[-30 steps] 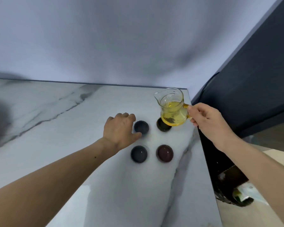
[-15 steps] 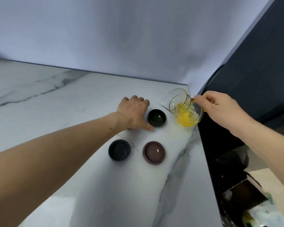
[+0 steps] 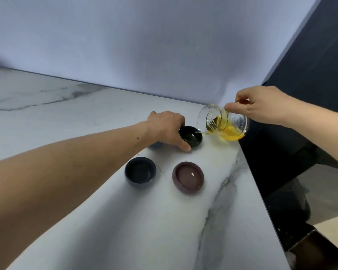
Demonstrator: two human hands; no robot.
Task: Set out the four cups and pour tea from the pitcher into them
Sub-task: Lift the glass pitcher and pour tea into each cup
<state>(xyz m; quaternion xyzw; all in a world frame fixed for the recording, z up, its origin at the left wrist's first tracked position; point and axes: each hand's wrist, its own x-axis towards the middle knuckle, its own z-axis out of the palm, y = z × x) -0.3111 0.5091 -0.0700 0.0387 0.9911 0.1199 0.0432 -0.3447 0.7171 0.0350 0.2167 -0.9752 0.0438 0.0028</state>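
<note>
1. Gripping the handle of the glass pitcher [image 3: 222,122], the right hand [image 3: 261,105] has its fingers curled shut around it; the pitcher is tipped far over to the left, its spout just above the rim of the dark green cup [image 3: 191,138].
2. Yellow tea pools in the pitcher's lower side, behind a perforated glass strainer at the spout.
3. The left hand [image 3: 168,127] clasps the dark green cup from the left, thumb on its near side.
4. Nearer stand a dark blue cup [image 3: 140,172] and, to its right, a purple cup [image 3: 188,176], apart, on the marble counter [image 3: 105,221].
5. No writing is readable anywhere.
</note>
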